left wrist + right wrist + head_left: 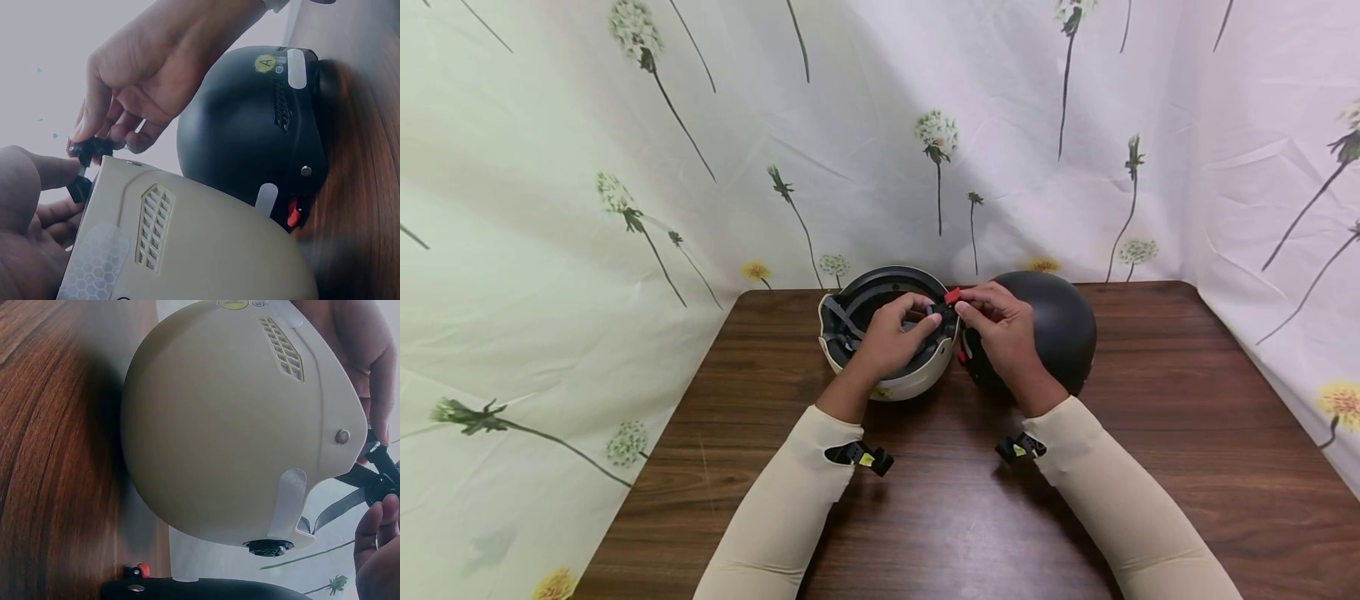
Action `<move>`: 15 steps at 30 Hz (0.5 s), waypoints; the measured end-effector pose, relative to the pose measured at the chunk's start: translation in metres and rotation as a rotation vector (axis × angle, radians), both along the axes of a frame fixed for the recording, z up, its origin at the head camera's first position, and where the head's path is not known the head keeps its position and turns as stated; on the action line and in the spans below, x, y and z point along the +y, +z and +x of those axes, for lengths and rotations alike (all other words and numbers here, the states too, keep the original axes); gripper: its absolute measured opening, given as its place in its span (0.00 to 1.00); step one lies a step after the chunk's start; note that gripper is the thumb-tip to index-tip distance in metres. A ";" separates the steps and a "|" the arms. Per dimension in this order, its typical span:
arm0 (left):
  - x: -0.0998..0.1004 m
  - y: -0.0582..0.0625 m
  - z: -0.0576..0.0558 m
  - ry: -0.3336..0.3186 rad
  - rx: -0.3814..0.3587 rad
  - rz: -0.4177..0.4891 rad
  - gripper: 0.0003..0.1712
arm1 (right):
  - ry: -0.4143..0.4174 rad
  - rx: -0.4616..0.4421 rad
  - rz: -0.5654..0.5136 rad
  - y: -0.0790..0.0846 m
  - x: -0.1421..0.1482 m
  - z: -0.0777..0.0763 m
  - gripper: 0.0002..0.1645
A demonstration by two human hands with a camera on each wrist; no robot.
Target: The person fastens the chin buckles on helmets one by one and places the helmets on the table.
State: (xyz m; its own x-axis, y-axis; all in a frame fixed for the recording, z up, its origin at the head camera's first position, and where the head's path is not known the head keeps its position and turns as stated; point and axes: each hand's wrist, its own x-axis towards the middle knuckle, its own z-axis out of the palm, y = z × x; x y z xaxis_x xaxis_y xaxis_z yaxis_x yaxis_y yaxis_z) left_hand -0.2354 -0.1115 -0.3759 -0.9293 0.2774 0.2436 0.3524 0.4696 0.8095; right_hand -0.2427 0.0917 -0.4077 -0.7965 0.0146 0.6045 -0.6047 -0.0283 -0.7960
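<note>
A cream helmet [913, 385] lies with its hollow side up on the table, its dark padding and grey straps [844, 318] showing. Over its right rim, my left hand [889, 335] pinches a small black strap piece [78, 189] between thumb and fingers. Close beside it, my right hand [1006, 332] pinches the chin strap's buckle, black with a red tab [952, 296]. The two strap parts are almost together between the hands. In the right wrist view the dark strap [340, 509] runs out from the cream helmet's edge to the fingers.
A matte black helmet [1063, 321] sits dome up directly right of the cream one, partly behind my right forearm. Its own red buckle [294, 212] hangs at its lower edge. Both stand near the back of the brown wooden table [940, 517], before a flower-printed curtain [865, 125].
</note>
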 end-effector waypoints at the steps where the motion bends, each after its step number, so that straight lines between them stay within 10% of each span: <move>1: 0.001 0.000 0.000 0.000 0.002 0.003 0.18 | 0.002 0.000 -0.009 0.000 -0.001 0.000 0.11; 15: 0.004 -0.003 0.001 0.015 0.004 0.007 0.18 | 0.015 0.006 -0.079 -0.003 -0.004 0.000 0.12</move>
State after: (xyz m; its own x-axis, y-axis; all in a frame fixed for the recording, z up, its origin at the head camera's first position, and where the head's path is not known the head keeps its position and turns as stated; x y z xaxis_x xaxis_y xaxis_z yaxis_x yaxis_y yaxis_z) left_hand -0.2344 -0.1078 -0.3785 -0.9324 0.2616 0.2496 0.3488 0.4690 0.8114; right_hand -0.2426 0.0877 -0.4104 -0.7932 0.0507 0.6069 -0.6086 -0.0997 -0.7872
